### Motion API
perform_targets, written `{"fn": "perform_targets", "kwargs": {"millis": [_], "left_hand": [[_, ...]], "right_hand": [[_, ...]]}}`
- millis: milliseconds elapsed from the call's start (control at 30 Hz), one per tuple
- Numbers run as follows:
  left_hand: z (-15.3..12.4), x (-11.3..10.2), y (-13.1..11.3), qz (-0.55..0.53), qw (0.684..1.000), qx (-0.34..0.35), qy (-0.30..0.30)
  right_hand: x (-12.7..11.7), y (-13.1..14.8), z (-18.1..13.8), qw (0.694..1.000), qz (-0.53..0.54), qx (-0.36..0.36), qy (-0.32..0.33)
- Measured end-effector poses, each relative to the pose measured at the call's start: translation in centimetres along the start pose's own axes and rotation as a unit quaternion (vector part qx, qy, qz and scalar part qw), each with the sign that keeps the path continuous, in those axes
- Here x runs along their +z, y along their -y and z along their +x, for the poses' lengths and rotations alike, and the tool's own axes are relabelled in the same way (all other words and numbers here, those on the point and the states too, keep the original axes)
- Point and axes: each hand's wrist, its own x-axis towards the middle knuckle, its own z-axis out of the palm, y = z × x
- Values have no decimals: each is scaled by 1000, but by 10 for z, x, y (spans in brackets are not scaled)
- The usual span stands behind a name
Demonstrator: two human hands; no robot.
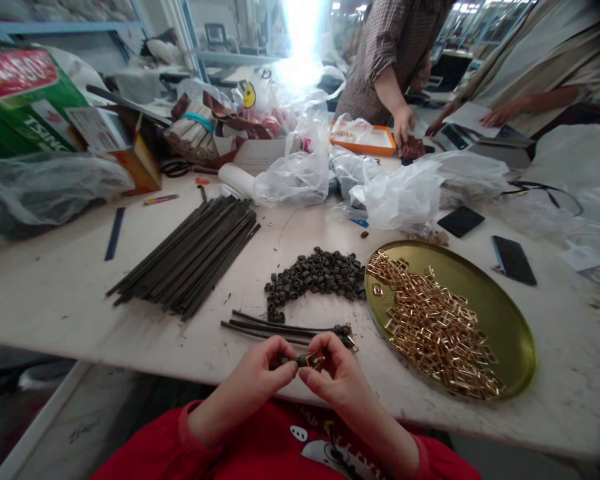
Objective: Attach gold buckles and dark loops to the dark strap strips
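My left hand (257, 377) and my right hand (337, 377) meet at the table's near edge. Both pinch a thin dark strap (294, 361) with a small gold buckle (314, 361) on its end. Just beyond my fingers lie a few finished straps (280, 327) with loops and buckles on them. A pile of small dark loops (315, 273) sits behind those. A round gold tray (510, 333) to the right holds many gold buckles (435, 327). A large bundle of dark straps (195, 253) lies to the left.
Clear plastic bags (400, 190) crowd the middle of the table. Two dark phones (514, 260) lie at right. Behind are an orange tray (367, 141), a green box (25, 100) and scissors (177, 168). Two other people stand at the far side, hands on the table.
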Motion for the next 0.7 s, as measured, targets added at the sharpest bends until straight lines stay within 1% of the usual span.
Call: {"fn": "perform_targets", "kwargs": {"millis": [67, 133, 267, 400, 467, 567, 633, 700], "left_hand": [[-2, 0, -1, 19, 1000, 6, -6], [-3, 1, 0, 29, 999, 10, -7], [-4, 4, 0, 39, 999, 4, 6], [-6, 5, 0, 22, 1000, -9, 20], [-8, 4, 1, 16, 999, -1, 34], [-12, 0, 3, -30, 997, 14, 71], [-14, -4, 6, -64, 994, 4, 89], [-14, -7, 8, -81, 993, -16, 89]], "right_hand": [[-1, 0, 0, 997, -72, -23, -14], [-2, 0, 0, 992, -121, -36, -14], [-4, 2, -1, 986, -161, -43, 7], [-7, 1, -6, 977, -201, -49, 57], [-8, -1, -8, 973, -215, -56, 67], [-9, -5, -8, 981, -182, -42, 51], [-8, -8, -8, 991, -128, -12, 36], [-6, -10, -8, 997, -72, 26, 30]]}}
